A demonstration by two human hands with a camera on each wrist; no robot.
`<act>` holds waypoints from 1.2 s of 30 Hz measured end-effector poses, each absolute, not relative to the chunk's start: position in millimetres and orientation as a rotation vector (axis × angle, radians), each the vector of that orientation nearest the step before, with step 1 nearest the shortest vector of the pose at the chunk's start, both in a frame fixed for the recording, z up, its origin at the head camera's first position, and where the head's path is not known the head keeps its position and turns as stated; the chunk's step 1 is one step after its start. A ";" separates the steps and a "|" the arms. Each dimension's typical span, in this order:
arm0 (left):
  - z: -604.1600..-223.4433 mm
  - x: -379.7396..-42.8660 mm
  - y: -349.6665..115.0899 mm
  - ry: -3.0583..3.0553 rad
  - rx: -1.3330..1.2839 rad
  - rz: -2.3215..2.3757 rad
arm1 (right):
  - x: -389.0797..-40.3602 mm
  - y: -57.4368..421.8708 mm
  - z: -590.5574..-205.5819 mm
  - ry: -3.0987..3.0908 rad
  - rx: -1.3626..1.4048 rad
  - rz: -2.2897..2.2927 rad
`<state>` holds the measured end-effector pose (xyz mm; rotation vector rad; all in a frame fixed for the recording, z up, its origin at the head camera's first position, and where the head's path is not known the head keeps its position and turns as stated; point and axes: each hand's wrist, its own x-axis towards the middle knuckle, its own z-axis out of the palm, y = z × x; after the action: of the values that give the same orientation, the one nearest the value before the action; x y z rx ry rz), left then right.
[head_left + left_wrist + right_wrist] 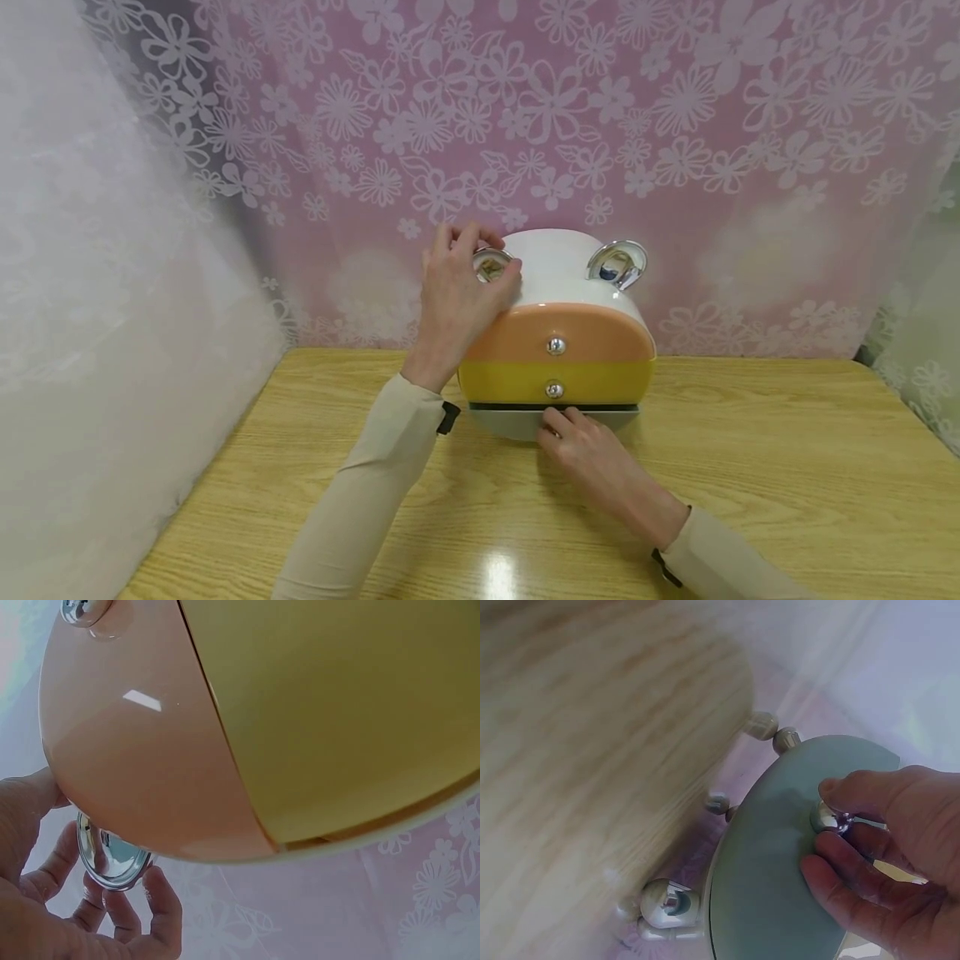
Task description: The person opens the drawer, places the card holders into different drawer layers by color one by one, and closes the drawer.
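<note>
A small rounded drawer box (551,267) stands on the table, white on top with an orange drawer (510,337), a yellow drawer (506,382) and a grey-green drawer (769,877) at the bottom. My left hand (453,300) holds the left chrome ear (112,859), its fingers curled about the rim. In the right wrist view, my right hand (900,855) pinches the round chrome knob (826,816) of the bottom drawer between thumb and fingers. A narrow dark gap shows above that drawer in the head view, so it stands slightly out.
The right chrome ear (618,262) sticks up from the box. Chrome ball feet (669,904) lift it off the wood-grain table (750,483). A pink flowered curtain (480,108) hangs close behind, and a whitish sheet (135,292) borders the left side.
</note>
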<state>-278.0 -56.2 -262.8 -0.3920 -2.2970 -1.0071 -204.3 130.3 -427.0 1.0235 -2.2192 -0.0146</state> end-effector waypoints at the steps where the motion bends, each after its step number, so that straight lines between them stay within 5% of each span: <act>1: -262.7 -278.4 -56.4 -2.298 -0.396 -1.007 | -205.0 130.3 -427.4 -2.217 1.019 -0.024; 36: -261.7 -292.3 -59.1 -2.393 -0.627 -1.237 | -206.3 127.2 -426.5 -2.163 1.030 -0.166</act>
<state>-292.3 -59.1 -261.7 -0.6271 -2.3929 -1.2368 -206.3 127.2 -426.5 1.0300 -2.1632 -0.1656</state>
